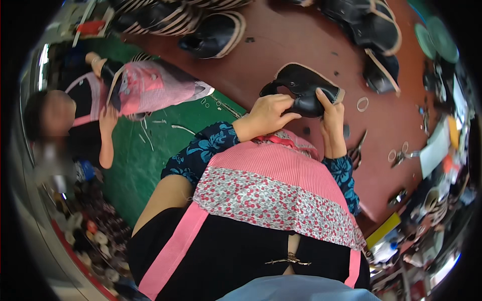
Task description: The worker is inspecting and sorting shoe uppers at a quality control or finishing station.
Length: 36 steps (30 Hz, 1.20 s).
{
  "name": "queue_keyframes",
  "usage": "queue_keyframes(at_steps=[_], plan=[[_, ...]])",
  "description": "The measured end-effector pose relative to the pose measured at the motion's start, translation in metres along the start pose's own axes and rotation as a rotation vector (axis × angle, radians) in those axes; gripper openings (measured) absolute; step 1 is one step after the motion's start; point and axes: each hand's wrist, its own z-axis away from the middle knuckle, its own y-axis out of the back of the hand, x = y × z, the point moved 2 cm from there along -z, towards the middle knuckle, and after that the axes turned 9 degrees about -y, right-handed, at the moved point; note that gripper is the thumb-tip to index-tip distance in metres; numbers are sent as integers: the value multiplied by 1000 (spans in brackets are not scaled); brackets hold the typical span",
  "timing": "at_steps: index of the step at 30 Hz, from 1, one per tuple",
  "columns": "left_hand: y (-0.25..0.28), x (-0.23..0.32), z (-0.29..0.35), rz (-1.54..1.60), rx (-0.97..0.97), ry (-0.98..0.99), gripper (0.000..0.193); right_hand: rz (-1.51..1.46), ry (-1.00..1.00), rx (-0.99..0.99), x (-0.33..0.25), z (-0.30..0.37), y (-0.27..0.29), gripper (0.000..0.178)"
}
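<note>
A black leather shoe upper [304,83] with a tan edge is in front of me, above the reddish-brown tabletop. My right hand [331,115] grips its right end, the thumb lying on top and the fingers underneath. At its lower left side, by the opening, my left hand [268,116] has its fingers curled in against the leather. The left fingertips are partly hidden, so whatever they pinch there does not show clearly.
Black shoe uppers [216,37] with tan edges are piled at the far left, and more uppers [376,30] lie far right. Dark scissors [357,150] and metal snips [402,156] rest at right. Beside me on the left, a co-worker [90,98] holds a black piece.
</note>
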Motion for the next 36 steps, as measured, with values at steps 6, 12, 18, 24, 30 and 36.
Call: queue_keyframes(at_steps=[6,12,18,24,30,36], plan=[[122,-15,33,-608,142,53,22,1233,1003,409,-114,-111,24,63],[215,-206,10,-685,-37,60,27,2321,955,220,-146,-258,285,37],[243,-257,46,-496,-79,358,41,1547,392,-123,-93,-200,107,59],[263,-229,13,-477,-8,500,54,695,78,-56,-87,-62,63,26],[216,-152,-11,-1001,283,553,61,348,87,-5,-111,28,16,33],[29,-50,-14,859,152,699,69,-232,149,-231,-123,98,-17,50]])
